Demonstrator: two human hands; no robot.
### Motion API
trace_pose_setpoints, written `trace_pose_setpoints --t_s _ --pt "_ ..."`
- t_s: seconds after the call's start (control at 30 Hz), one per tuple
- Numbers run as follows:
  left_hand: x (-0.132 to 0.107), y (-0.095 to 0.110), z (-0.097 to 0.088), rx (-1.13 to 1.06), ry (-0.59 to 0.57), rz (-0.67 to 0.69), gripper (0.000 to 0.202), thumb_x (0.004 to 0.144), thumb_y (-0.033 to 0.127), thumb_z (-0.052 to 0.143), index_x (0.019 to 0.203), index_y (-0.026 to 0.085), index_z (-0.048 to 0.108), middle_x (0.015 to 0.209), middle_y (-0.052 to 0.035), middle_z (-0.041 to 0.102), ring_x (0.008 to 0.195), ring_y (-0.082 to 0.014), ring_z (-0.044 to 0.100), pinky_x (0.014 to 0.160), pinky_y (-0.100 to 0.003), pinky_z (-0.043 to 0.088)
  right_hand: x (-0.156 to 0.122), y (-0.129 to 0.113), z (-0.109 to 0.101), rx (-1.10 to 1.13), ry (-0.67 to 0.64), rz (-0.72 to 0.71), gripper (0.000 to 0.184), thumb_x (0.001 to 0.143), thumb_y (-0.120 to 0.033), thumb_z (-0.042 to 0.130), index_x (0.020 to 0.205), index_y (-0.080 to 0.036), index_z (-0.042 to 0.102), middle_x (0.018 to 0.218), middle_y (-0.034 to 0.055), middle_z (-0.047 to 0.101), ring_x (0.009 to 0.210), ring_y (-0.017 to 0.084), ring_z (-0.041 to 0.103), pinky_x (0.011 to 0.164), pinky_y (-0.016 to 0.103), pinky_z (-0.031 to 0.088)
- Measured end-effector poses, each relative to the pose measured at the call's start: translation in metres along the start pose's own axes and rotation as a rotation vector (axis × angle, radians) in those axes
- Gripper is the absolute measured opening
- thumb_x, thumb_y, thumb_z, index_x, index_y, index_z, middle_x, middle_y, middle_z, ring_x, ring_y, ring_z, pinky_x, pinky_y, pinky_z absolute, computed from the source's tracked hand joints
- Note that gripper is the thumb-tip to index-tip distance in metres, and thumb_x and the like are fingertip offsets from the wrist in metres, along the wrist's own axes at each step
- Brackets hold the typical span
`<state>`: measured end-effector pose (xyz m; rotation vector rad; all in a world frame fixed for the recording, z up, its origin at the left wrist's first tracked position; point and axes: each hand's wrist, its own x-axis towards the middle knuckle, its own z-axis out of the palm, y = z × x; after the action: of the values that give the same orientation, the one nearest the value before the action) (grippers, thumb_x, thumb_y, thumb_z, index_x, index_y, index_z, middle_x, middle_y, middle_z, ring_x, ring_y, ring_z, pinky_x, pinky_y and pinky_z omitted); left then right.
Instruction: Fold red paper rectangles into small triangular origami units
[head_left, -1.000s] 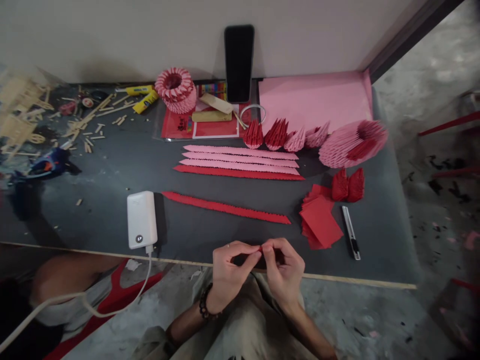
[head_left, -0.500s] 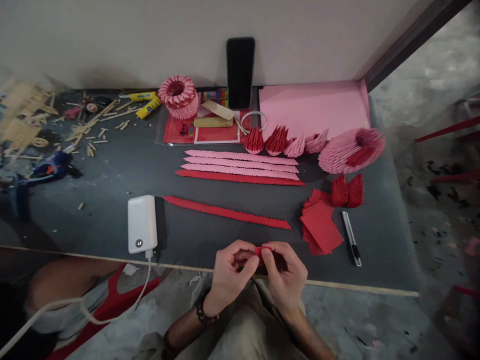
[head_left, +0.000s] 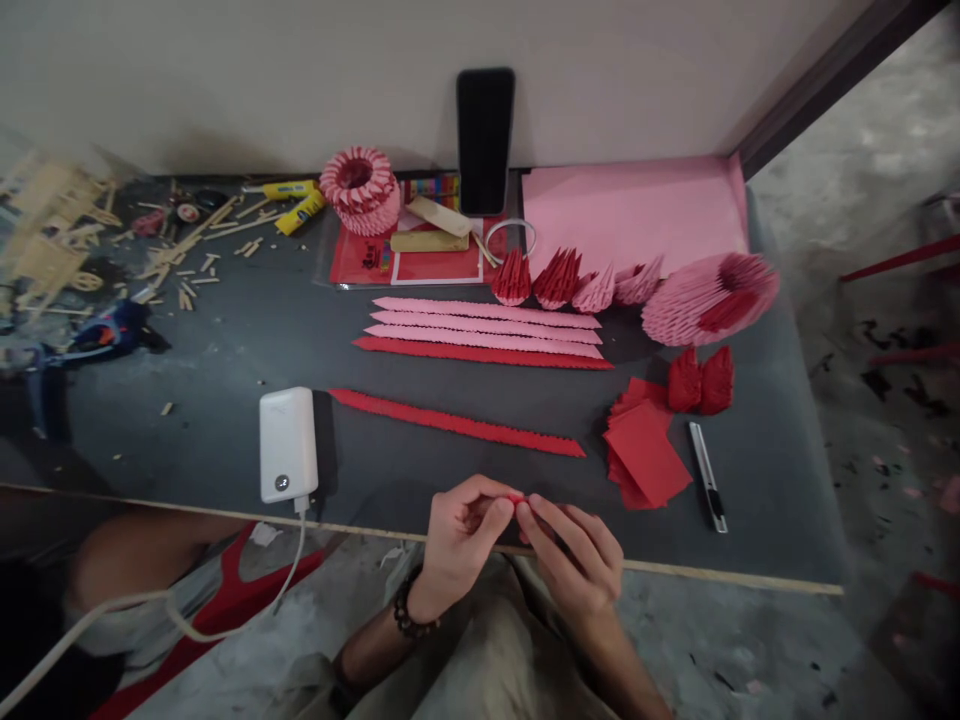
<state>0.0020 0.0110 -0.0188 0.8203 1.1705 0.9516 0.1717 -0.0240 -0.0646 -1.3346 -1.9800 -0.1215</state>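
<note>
Between my fingertips, at the table's front edge, is a small red folded paper piece [head_left: 515,498], mostly covered by the fingers. My left hand [head_left: 469,535], with a beaded bracelet at the wrist, pinches it between thumb and fingers. My right hand [head_left: 574,550] grips the same piece from the other side with its fingertips. Beyond the hands lies a long red strip of interlocked folded paper [head_left: 457,424]. To the right sit a fanned stack of red paper rectangles [head_left: 649,455] and a utility knife [head_left: 708,478].
Farther back lie pink folded strips [head_left: 487,328], red and pink paper cones [head_left: 556,280], a pink folded-paper form [head_left: 709,300] and a round paper vase [head_left: 360,190]. A phone [head_left: 485,140] leans on the wall. A cabled white power bank [head_left: 286,445] stands left, near another person's leg [head_left: 142,565].
My right hand's fingers have straightened and shifted slightly right around the red paper piece. My left hand keeps its pinch. The whole view has moved a little.
</note>
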Motion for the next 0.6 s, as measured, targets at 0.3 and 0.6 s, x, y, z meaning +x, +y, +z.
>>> trace_pose_setpoints --t_s 0.3,0.6 --pt "-0.002 -0.013 0.009 -0.094 -0.008 0.011 0.016 0.09 0.029 0.075 0.093 0.014 0.07 0.102 -0.0139 0.081 0.101 -0.024 0.077 0.089 -0.033 0.062 0.022 -0.014 -0.003 0.485 0.061 0.607 0.014 0.082 -0.019 0.076 0.096 -0.021 0.073 0.091 0.0022 0.075 0.08 0.016 0.073 0.066 0.028 0.062" --pt "0.0 -0.006 0.003 0.432 0.021 0.269 0.01 0.089 0.021 0.073 0.097 0.022 0.078 0.096 -0.0055 0.08 0.091 -0.0201 0.075 0.086 -0.034 0.062 0.02 -0.021 0.0 0.426 0.042 0.513 0.018 0.088 -0.011 0.068 0.102 -0.022 0.068 0.091 0.0004 0.073 0.083 0.012 0.072 0.076 0.025 0.061"
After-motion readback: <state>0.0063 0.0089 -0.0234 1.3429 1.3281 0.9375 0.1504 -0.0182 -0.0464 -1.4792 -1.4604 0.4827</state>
